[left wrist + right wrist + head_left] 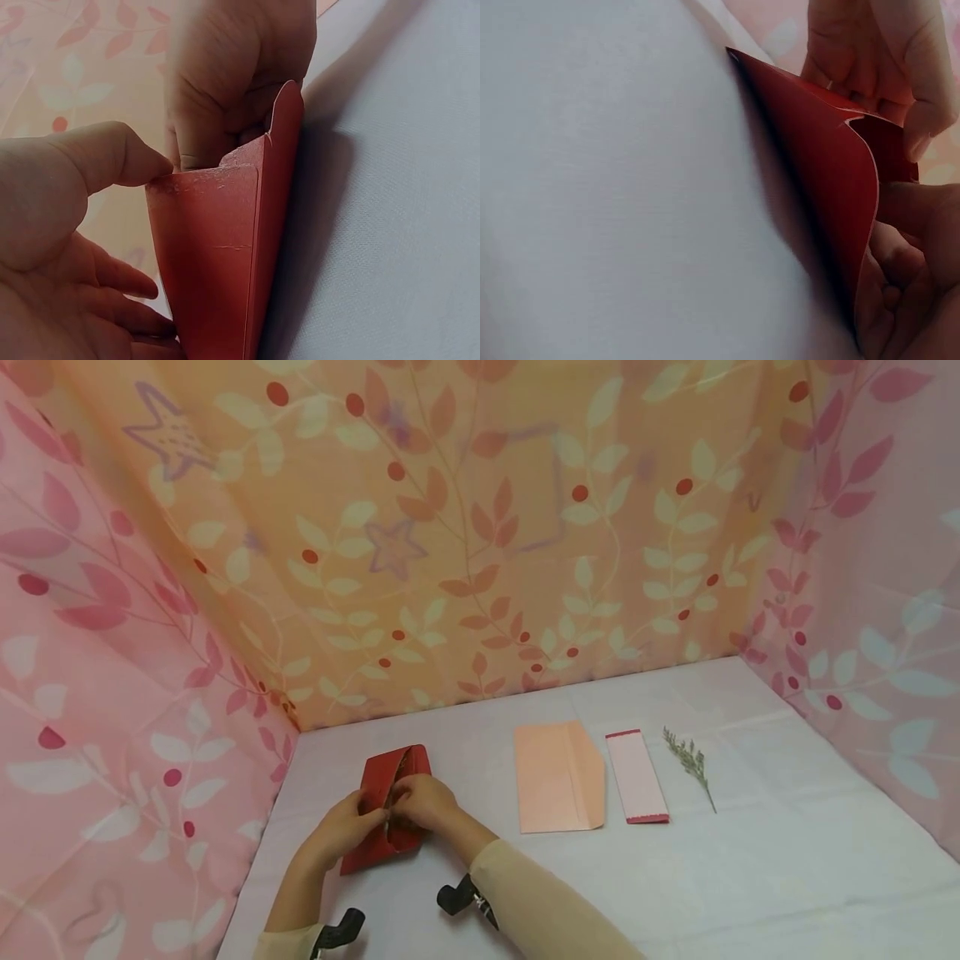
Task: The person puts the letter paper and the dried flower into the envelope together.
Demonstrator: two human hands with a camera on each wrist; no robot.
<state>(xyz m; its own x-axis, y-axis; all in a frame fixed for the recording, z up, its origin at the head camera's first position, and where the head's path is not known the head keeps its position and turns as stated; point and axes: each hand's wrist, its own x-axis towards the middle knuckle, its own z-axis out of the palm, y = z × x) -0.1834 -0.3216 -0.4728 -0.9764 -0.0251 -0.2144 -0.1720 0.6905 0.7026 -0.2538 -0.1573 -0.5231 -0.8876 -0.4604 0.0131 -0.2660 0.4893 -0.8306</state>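
A red paper envelope stands at the left of the table, its mouth spread apart. My left hand pinches one edge of that mouth, with the thumb at the rim and the fingers along the outer side, as the left wrist view shows. Opposite it, my right hand grips the envelope at the opening. In the right wrist view, one digit of the right hand reaches inside the red paper while curled fingers lie by its edge. Part of the fingertips is hidden by the paper.
To the right lie a peach envelope, a pale pink strip with darker pink ends and a dried sprig. Patterned cloth walls enclose the white-covered table at the back and sides. Black wrist mounts hang below the sleeves.
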